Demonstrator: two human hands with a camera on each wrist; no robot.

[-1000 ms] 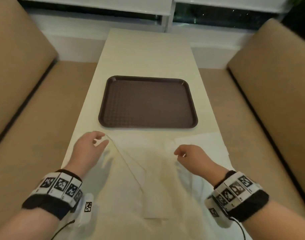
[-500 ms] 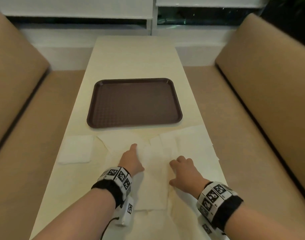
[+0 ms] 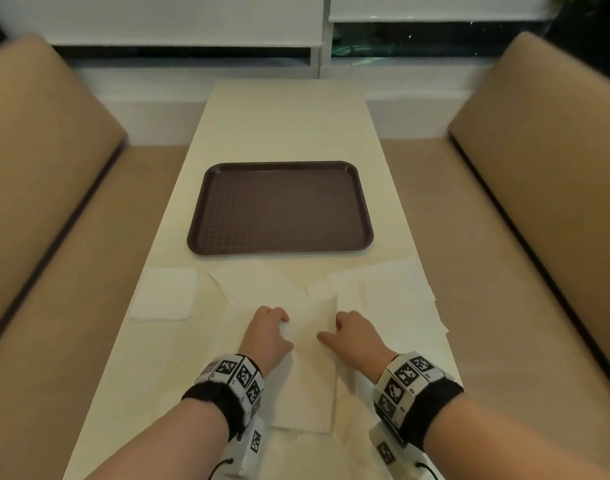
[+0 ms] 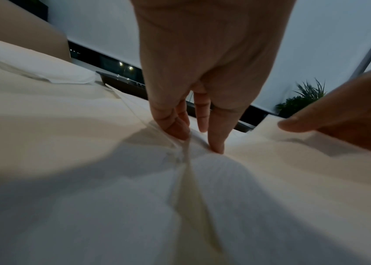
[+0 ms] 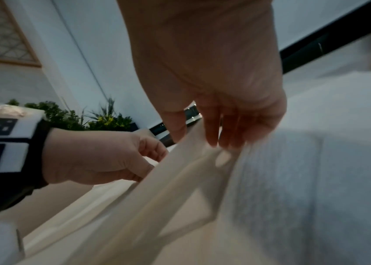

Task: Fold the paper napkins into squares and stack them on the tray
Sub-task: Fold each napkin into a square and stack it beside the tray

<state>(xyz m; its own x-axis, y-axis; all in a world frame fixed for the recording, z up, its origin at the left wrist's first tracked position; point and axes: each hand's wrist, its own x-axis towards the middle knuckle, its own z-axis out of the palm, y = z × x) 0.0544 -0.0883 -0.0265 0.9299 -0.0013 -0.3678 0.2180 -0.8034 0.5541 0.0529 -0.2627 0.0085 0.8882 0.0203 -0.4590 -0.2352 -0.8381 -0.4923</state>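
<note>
A long cream napkin (image 3: 307, 379), folded in half, lies lengthwise on the table in front of me. My left hand (image 3: 270, 323) pinches its far left edge, fingers curled; in the left wrist view the fingertips (image 4: 216, 147) press into a raised crease of the napkin (image 4: 189, 179). Across from it, my right hand (image 3: 348, 329) grips the far right edge, and the right wrist view shows my right hand (image 5: 218, 143) lifting the napkin (image 5: 168, 179). The dark brown tray (image 3: 279, 209) beyond holds nothing. One white folded square napkin (image 3: 165, 294) lies left of my hands.
Several unfolded napkins (image 3: 393, 299) overlap on the table to the right and under the one I hold. The narrow cream table (image 3: 286, 123) runs between two tan bench seats (image 3: 54, 237). A window sill and a plant (image 4: 302, 100) stand at the far end.
A second ago both hands held the napkin spread wide. They then pressed it flat after folding it in half. Now they have curled onto its far edges, and the right edge is lifting.
</note>
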